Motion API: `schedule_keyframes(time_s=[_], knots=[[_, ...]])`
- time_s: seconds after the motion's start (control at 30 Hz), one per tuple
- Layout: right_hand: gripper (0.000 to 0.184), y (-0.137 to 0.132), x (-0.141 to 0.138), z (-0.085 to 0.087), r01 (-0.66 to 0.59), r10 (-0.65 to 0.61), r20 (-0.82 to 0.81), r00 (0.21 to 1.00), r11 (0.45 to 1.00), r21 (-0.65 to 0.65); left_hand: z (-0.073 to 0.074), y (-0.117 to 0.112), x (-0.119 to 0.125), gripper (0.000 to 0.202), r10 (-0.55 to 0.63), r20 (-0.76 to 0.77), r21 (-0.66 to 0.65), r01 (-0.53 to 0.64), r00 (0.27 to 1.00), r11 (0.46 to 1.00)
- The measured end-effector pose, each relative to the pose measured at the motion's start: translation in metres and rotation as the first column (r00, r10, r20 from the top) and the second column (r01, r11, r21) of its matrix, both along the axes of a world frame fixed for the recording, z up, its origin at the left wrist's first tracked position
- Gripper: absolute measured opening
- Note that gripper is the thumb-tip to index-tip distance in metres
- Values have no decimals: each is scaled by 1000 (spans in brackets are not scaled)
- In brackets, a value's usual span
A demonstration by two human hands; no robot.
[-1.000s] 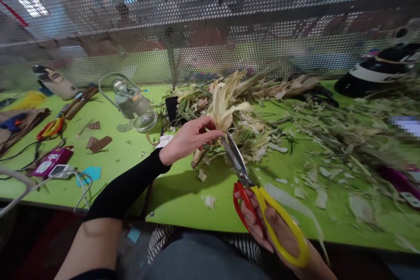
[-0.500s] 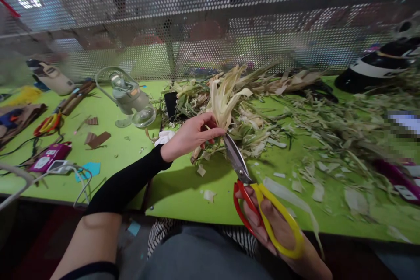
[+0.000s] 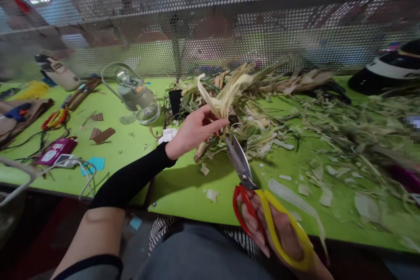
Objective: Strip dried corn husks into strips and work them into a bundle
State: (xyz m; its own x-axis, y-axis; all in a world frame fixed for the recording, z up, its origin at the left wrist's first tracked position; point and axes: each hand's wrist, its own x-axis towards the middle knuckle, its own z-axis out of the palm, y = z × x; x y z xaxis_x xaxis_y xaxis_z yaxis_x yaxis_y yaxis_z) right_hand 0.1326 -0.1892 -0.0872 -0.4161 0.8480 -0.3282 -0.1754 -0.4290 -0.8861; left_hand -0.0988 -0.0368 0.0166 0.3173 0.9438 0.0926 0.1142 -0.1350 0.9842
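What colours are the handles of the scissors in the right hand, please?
The scissors have one red handle and one yellow handle, best in the head view.

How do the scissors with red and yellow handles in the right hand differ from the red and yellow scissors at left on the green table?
The held scissors are in the right hand, while the table scissors lie on the table. The held scissors look larger; the table scissors, farther off, look smaller. The held scissors show their metal blades plainly; the table scissors' blades are hard to make out. Both have red and yellow handles.
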Motion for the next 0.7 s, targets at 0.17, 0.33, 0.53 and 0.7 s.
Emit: schedule_keyframes(time_s=[0.17, 0.33, 0.53, 0.7], knots=[[62, 4, -11, 15, 71, -72, -20, 997, 997, -20, -2, -2, 4, 24, 43, 9, 43, -44, 999, 998], [67, 6, -13, 20, 92, -93, -53, 994, 996, -15, -6, -2, 6, 22, 65, 22, 83, -67, 998, 994], [66, 6, -15, 25, 126, -126, -24, 992, 992, 5, -5, -2, 6, 26, 81, 44, 66, -84, 996, 994], [69, 6, -16, 25, 130, -131, -52, 990, 991, -25, -9, -2, 7, 31, 61, 52, 81, -65, 997, 995]])
